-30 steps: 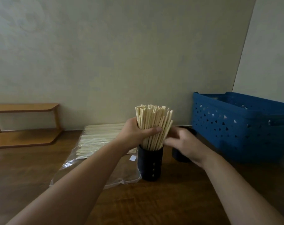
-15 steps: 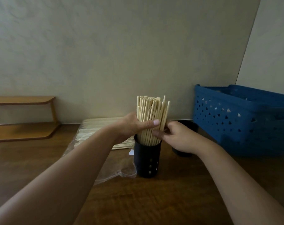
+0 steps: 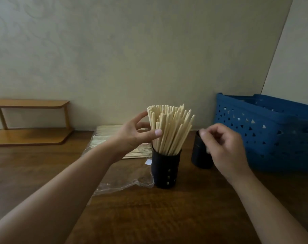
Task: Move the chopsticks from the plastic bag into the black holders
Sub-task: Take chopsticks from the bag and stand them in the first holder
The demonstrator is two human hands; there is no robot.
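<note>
- Dark wooden table (image 3: 149, 217) is filling the lower frame; no writing is showing.
- Chopsticks (image 3: 170, 131) are standing, fanned, in the centre black holder (image 3: 165, 169); more are lying on the plastic bag (image 3: 118, 180) at centre left.
- Left hand (image 3: 133, 136) is spreading wide, thumb touching them.
- Right hand (image 3: 222, 145) is curling loosely, empty, before the second holder (image 3: 199, 155).

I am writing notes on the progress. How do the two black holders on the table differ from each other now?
The nearer holder is packed with upright chopsticks that fan out above its rim; no chopsticks rise from the farther holder. The nearer holder shows fully, with small holes in its wall; the right hand partly hides the farther holder. The left hand is by the nearer holder's chopsticks. Both are black and stand upright.
</note>
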